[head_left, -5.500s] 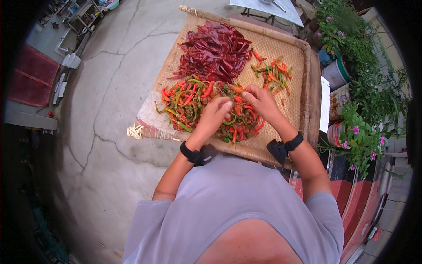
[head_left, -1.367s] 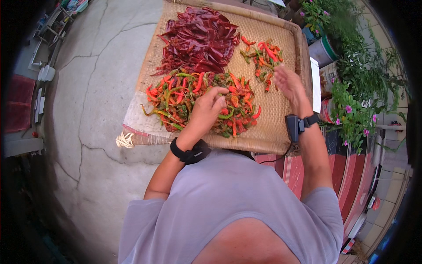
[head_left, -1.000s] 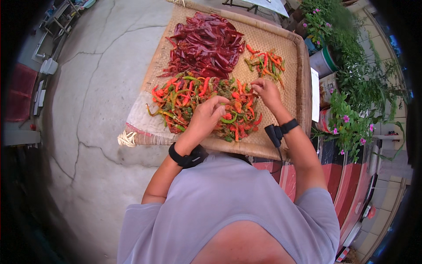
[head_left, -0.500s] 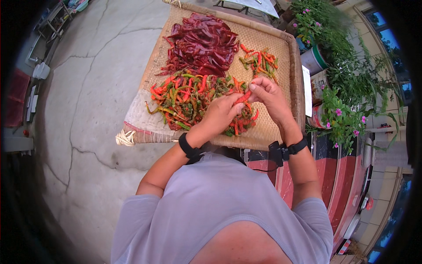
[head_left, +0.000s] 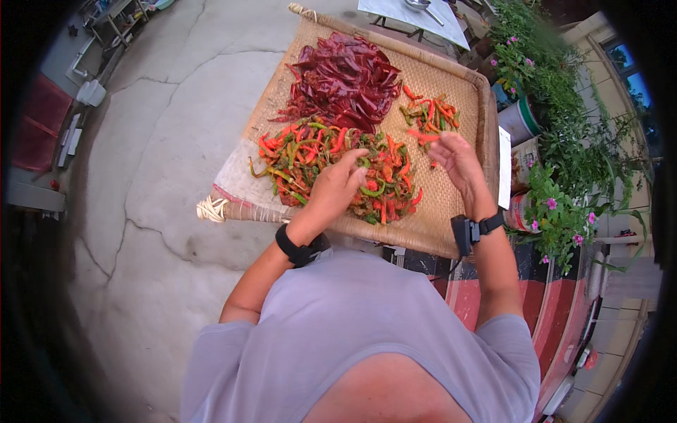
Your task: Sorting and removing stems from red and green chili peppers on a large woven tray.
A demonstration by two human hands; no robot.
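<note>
Head view: woven tray (head_left: 469, 225) of peppers in three heaps, two bare hands over it
Left hand (head_left: 336, 186), over the near heap of mixed red, orange and green peppers (head_left: 300, 154), thumb and forefinger parted, cannot tell whether anything sits in the curled fingers; right hand (head_left: 460, 161), beside the small heap (head_left: 443, 113) at the tray's right, fingers loosely bent, one red pepper (head_left: 422, 135) at the fingertips, cannot tell whether gripped or let go; dark red peppers (head_left: 345, 77), glossy, the far heap, just beyond the mixed one; black wristbands (head_left: 290, 244), one per wrist, the right with a dark box attached; white-topped table (head_left: 395, 8), beyond the tray; bucket (head_left: 520, 121) and pink-flowered plants (head_left: 553, 204), along the right; cracked concrete floor (head_left: 166, 169), to the left
</note>
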